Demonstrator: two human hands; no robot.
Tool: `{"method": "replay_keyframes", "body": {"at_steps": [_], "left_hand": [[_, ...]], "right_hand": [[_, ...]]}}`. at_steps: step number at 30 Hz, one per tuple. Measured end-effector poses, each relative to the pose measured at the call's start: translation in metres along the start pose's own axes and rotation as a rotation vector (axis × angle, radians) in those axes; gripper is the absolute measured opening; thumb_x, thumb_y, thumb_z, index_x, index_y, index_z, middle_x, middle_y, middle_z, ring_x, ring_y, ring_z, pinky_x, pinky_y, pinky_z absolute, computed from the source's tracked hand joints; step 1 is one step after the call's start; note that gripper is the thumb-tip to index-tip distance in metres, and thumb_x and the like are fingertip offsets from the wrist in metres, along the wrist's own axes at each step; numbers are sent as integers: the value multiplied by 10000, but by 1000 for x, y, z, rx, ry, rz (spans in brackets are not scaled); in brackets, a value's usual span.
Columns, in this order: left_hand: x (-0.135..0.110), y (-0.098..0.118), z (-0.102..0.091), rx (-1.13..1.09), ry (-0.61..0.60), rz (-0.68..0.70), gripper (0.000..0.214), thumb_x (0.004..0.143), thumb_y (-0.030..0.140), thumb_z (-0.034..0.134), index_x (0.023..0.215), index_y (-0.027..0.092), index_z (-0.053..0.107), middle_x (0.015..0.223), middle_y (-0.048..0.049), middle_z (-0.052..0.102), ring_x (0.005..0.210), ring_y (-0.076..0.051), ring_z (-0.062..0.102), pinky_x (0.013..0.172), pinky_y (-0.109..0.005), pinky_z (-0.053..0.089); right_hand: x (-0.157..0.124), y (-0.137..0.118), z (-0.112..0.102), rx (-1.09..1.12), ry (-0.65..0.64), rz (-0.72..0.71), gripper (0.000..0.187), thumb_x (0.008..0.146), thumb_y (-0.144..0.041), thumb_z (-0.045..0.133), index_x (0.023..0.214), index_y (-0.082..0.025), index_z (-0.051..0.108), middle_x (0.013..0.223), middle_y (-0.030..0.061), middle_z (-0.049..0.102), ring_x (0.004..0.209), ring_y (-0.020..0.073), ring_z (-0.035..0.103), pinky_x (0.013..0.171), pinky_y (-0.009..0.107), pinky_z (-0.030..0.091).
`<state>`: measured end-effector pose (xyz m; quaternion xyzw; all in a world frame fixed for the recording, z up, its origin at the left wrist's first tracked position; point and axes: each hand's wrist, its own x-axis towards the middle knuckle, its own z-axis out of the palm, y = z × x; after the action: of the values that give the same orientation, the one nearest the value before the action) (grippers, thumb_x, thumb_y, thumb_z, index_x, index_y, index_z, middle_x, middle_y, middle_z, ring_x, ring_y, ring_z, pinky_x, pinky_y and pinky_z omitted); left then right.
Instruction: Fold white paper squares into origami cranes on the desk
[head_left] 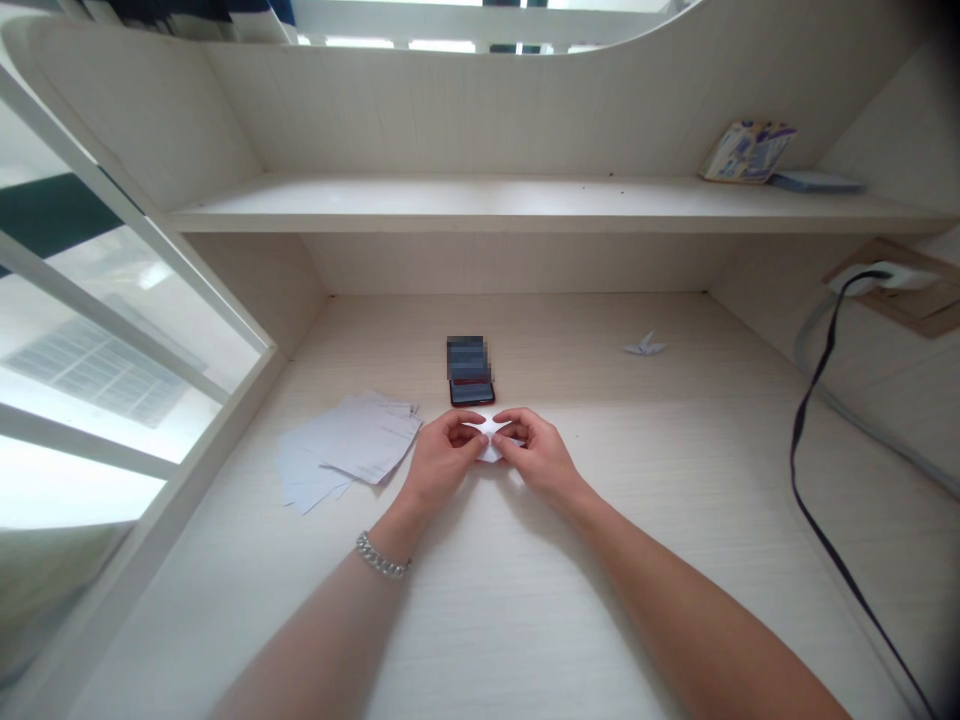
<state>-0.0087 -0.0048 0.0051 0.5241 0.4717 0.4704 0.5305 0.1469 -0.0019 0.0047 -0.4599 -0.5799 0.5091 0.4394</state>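
A small folded piece of white paper (pixel 489 437) lies on the pale wooden desk (pixel 525 600), pinched between both my hands. My left hand (pixel 442 455) grips its left side with curled fingers; a silver chain bracelet (pixel 382 558) is on that wrist. My right hand (pixel 536 452) pinches the right side, fingertips meeting those of the left. Much of the paper is hidden by my fingers. A phone (pixel 470 370) lies just beyond my hands.
A loose stack of white paper sheets (pixel 349 445) sits left of my hands. A finished white paper crane (pixel 645 346) rests far right. A black cable (pixel 814 440) runs down the right side from a wall plug (pixel 885 275). A shelf (pixel 525 205) above holds a packet (pixel 746 150).
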Motion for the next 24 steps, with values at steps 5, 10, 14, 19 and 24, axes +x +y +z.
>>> {"method": "replay_keyframes", "body": {"at_steps": [5,10,14,19,24], "left_hand": [[2,2,-3,-62,-13,-51,250,690,201,636,925,129,596,776,-53,653,706,-152,626,652,-289,532],[2,6,-4,-134,5,-79,237,685,147,589,921,141,613,808,-52,648,773,-169,623,667,-309,542],[1,2,-3,-24,-13,-12,243,708,221,627,936,142,598,764,-39,637,692,-143,610,657,-292,529],[-1,1,-2,74,-32,88,239,713,226,643,930,142,587,806,-53,639,735,-142,610,679,-261,497],[-2,5,-2,59,-77,58,256,694,208,656,927,142,572,775,-46,637,723,-139,608,673,-260,485]], "right_hand": [[1,-1,-1,38,8,17,251,734,-245,587,970,-171,542,731,21,631,624,150,606,583,276,498],[2,0,-1,79,13,14,251,735,-260,589,965,-173,539,738,26,637,627,149,603,584,274,495],[1,0,-1,72,4,6,250,738,-251,584,972,-174,539,750,35,642,655,158,608,603,283,492],[0,0,0,-4,-4,-44,232,703,-201,594,932,-169,576,744,28,639,695,151,596,650,275,468],[3,0,-2,-21,-12,13,220,646,-152,572,864,-170,598,705,5,625,629,129,570,573,242,438]]}}
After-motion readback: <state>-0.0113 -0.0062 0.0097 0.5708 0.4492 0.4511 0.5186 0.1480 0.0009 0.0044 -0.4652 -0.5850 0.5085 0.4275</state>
